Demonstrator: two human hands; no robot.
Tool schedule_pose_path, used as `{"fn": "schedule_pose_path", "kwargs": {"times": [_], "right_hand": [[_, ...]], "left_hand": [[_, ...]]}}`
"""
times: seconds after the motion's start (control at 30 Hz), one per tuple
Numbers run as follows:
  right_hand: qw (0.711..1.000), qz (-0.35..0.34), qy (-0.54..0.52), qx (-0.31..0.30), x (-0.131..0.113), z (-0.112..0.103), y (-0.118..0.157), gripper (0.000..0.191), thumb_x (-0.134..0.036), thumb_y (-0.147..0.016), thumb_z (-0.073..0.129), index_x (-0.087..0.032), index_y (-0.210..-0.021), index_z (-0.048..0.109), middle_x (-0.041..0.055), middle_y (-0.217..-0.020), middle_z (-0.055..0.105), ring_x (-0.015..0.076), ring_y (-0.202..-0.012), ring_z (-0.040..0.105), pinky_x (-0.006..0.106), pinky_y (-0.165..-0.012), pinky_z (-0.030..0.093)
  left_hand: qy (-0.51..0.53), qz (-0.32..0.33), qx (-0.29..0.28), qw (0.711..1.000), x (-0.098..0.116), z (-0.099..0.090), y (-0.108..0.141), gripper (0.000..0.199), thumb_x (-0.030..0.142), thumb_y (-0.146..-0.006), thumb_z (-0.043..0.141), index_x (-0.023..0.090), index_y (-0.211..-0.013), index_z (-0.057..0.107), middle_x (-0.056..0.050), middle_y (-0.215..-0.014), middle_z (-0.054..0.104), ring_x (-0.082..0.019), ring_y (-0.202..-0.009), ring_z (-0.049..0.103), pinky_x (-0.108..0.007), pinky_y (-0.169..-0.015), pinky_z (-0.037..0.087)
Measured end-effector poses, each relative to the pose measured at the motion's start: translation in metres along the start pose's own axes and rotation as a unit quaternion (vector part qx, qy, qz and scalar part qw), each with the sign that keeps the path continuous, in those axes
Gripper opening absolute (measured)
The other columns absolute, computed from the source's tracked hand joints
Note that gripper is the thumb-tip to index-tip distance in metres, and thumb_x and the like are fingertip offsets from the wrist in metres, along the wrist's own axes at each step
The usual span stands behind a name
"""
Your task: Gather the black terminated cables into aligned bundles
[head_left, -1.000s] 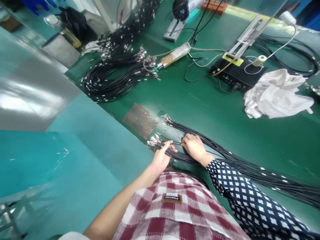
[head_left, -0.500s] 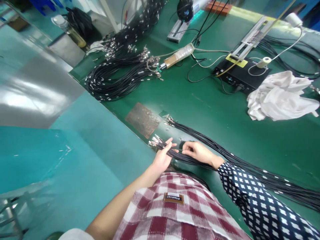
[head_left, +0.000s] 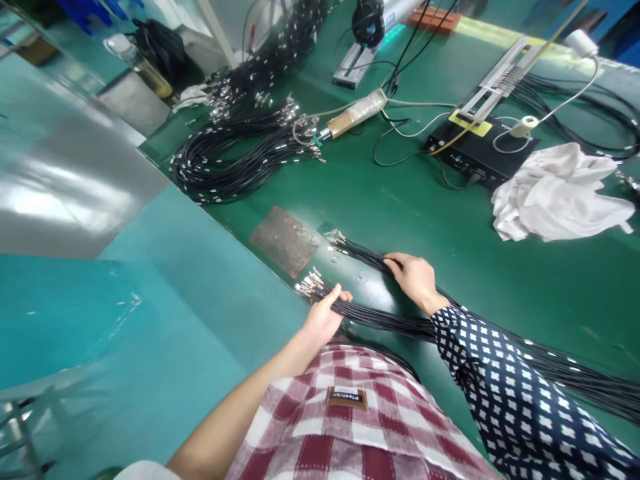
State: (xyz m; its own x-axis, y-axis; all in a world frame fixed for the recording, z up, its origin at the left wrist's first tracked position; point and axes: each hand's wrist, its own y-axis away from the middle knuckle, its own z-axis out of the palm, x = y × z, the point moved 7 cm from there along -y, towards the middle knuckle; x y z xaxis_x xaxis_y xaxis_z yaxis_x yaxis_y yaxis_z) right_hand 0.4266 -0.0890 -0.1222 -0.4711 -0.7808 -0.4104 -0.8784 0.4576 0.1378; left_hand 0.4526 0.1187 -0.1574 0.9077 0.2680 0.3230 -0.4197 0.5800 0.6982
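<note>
Near the front edge of the green bench, my left hand [head_left: 325, 313] is wrapped round a bundle of black cables [head_left: 383, 319], just behind its metal connector ends [head_left: 312, 283]. A second bundle of black cables [head_left: 367, 255] lies farther back, its connectors [head_left: 336, 239] pointing left. My right hand [head_left: 413, 277] is on this second bundle, thumb and fingers closed at its upper side. How many cables lie between those fingers is hidden. Both bundles run off to the right, partly under my patterned sleeve [head_left: 480, 360].
A rusty metal plate [head_left: 285, 240] lies by the bench edge. A coiled heap of cables [head_left: 225, 157] sits at the back left. Behind are a taped handheld tool [head_left: 357, 113], a black box [head_left: 480, 150] with wires and a crumpled white cloth [head_left: 560, 193].
My right hand has moved from beside the near bundle, back and to the right, onto the far bundle. My left hand keeps its grip on the near bundle.
</note>
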Motion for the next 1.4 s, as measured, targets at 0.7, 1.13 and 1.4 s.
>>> {"fn": "schedule_pose_path", "kwargs": {"times": [0.7,1.13,1.4], "right_hand": [[0.997,-0.072,0.017,0.037,-0.009,-0.007,0.016,0.029,-0.042,-0.091,0.043,-0.022,-0.09,0.064,0.0023,-0.097,0.061,0.0174,-0.087,0.057,0.027,-0.07,0.042],[0.989,-0.093,-0.077,-0.087,-0.02,-0.004,0.031,0.027,-0.045,-0.087,0.048,-0.023,-0.09,0.062,0.0012,-0.09,0.061,0.0148,-0.078,0.056,0.026,-0.068,0.043],[0.996,-0.064,0.062,-0.031,-0.007,0.012,-0.001,0.02,-0.034,-0.089,0.048,-0.025,-0.091,0.065,0.0003,-0.094,0.065,0.0182,-0.088,0.057,0.032,-0.073,0.038]], "left_hand": [[0.018,-0.003,0.004,1.0,-0.001,-0.002,-0.001,0.028,0.03,-0.074,0.067,0.009,-0.06,0.055,-0.006,-0.072,0.052,-0.012,-0.072,0.051,-0.025,-0.071,0.04],[-0.006,0.032,0.048,0.998,0.004,-0.004,-0.001,0.023,0.029,-0.069,0.072,0.008,-0.077,0.066,-0.005,-0.075,0.057,-0.01,-0.066,0.052,-0.024,-0.067,0.043],[0.005,0.011,0.012,1.0,0.002,0.001,0.002,0.022,0.029,-0.074,0.068,0.008,-0.074,0.065,-0.008,-0.08,0.06,-0.016,-0.079,0.056,-0.029,-0.078,0.043]]}}
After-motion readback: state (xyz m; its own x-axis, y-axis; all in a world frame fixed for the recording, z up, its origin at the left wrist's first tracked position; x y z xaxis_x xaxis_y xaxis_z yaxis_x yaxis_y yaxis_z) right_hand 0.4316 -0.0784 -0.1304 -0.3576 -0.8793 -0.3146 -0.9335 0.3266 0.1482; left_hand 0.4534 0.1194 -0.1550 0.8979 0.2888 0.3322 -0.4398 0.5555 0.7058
